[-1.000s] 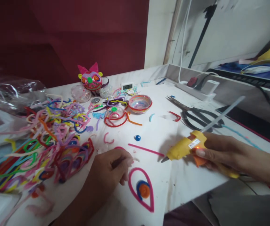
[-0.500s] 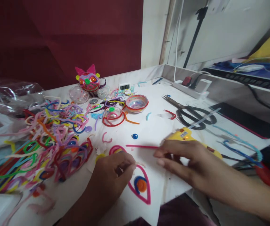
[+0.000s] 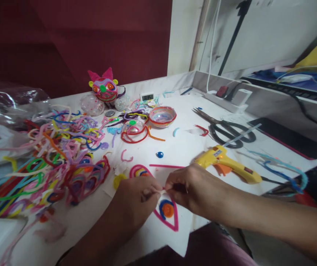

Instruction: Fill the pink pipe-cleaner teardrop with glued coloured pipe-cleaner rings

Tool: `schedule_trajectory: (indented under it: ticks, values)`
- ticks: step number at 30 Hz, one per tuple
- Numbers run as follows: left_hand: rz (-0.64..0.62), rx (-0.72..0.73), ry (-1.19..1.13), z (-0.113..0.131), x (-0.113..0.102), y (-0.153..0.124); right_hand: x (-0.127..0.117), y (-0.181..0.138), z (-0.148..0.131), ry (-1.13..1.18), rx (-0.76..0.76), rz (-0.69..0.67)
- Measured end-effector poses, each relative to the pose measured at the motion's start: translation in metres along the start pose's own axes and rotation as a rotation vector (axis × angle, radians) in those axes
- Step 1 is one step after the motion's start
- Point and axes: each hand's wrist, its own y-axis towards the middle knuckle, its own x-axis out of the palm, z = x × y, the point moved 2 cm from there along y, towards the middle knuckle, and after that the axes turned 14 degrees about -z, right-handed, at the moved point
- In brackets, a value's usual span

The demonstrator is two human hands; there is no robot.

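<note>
my two hands meet at the near edge of the worktop [image 3: 183,142], left hand [image 3: 136,195] beside right hand [image 3: 193,188], fingertips touching just over the teardrop loop [image 3: 175,222], which lies flat under them. behind the right hand lies the glue gun [image 3: 226,164], behind that the scissors [image 3: 230,131], and the power strip [image 3: 224,101] sits against the far rim. a straight pipe cleaner [image 3: 165,166] lies between the hands and the bead [image 3: 159,154]. the pipe cleaner pile [image 3: 61,155] spreads over the left side. the bowl [image 3: 162,116] sits behind centre, the eared figure [image 3: 104,88] further back, to its left.
</note>
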Motion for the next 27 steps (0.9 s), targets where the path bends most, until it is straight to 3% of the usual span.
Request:
schedule_trajectory:
  ticks: [11, 20, 27]
  values:
    - [-0.098, 0.110, 0.163, -0.004, -0.005, -0.004, 0.013, 0.002, -0.003, -0.122, 0.096, -0.041]
    - [-0.167, 0.027, 0.153, -0.009, -0.002, -0.005, 0.013, 0.003, -0.003, -0.156, 0.061, -0.094]
    - [-0.169, 0.060, 0.175, -0.012, -0.001, -0.004, 0.015, 0.005, -0.001, -0.203, 0.033, -0.117]
